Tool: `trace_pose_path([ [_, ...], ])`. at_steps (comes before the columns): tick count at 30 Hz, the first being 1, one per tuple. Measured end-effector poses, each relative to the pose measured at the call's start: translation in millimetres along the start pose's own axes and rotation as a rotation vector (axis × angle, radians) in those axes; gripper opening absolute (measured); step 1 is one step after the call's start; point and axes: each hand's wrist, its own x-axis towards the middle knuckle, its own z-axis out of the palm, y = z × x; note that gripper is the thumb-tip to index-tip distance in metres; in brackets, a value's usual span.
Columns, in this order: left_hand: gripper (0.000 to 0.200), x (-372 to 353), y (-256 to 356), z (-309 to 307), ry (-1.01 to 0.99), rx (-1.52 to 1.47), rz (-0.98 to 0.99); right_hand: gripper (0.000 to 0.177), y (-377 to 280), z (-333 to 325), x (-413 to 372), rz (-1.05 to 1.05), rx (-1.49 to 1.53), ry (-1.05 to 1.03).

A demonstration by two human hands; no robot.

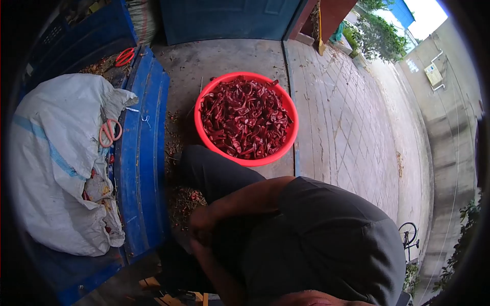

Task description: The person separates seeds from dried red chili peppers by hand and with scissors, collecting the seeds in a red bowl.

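My right hand (202,220) and my left hand (199,247) are close together above my lap, in shadow. The right hand's fingers look curled closed; whatever they hold, if anything, is too dark to make out. The left hand's fingers are mostly hidden. Beyond my knee, a red plastic basin (247,162) on the floor is heaped with dried red chili pieces (245,118). In front of me a white woven sack (51,163) lies on a blue metal bench (143,168), its mouth showing a few red bits. Pink-handled scissors (110,132) rest by the sack.
Red-handled scissors (125,57) lie farther along the blue bench. Stems and scraps (185,206) litter the ground near my hands. A blue door (224,20) stands past the basin. Paving (347,117) runs to a grey wall (449,127), with a bicycle (408,235) behind me.
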Motion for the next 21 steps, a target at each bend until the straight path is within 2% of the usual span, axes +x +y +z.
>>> trace_pose_path([
  [1, 0.042, -12.1, -3.8, -12.9, 0.009, 0.005, -0.001, 0.031, 1.7, -1.4, -0.5, -0.003, -0.049, 0.005],
  [3, 0.043, -5.0, -1.9, 8.6, 0.027, 0.017, 0.001, 0.028, -3.2, -2.1, 2.9, -0.013, -0.099, 0.010],
  [5, 0.044, -4.1, 1.0, 15.5, 0.045, 0.025, 0.003, 0.031, -13.6, -4.3, 6.5, 0.361, -0.074, -0.012],
  [9, 0.047, 0.8, 15.1, -8.8, 0.077, 0.048, 0.008, 0.032, 0.7, 9.1, 15.6, 0.431, -0.048, 0.085],
  [11, 0.048, -1.3, 17.0, -15.0, 0.095, 0.064, 0.008, 0.043, 9.3, 13.4, 24.8, 0.433, 0.045, 0.057],
  [12, 0.049, -1.6, 17.2, -16.7, 0.103, 0.068, 0.009, 0.043, 13.6, 15.8, 28.2, 0.429, 0.042, 0.054],
  [14, 0.050, -5.4, 18.0, -14.8, 0.083, 0.129, -0.012, 0.052, 31.1, 31.2, 36.9, 0.545, 0.157, 0.111],
  [17, 0.055, 3.0, 13.6, -23.5, 0.041, 0.205, -0.026, 0.057, 8.1, 6.1, 18.2, 0.624, 0.302, 0.087],
  [18, 0.057, 10.9, 8.7, -29.9, 0.024, 0.208, -0.020, 0.057, 10.9, 9.3, 20.5, 0.624, 0.302, 0.090],
  [19, 0.057, 21.6, 2.3, -40.3, 0.023, 0.211, -0.018, 0.047, 19.2, 17.1, 26.2, 0.581, 0.262, 0.130],
  [20, 0.053, 34.1, -5.5, -52.9, -0.009, 0.140, -0.008, 0.038, 27.0, 23.1, 30.4, 0.539, 0.222, 0.169],
  [21, 0.048, 30.0, -2.2, -51.0, -0.039, 0.068, 0.002, 0.038, 31.3, 25.1, 32.4, 0.536, 0.223, 0.170],
])
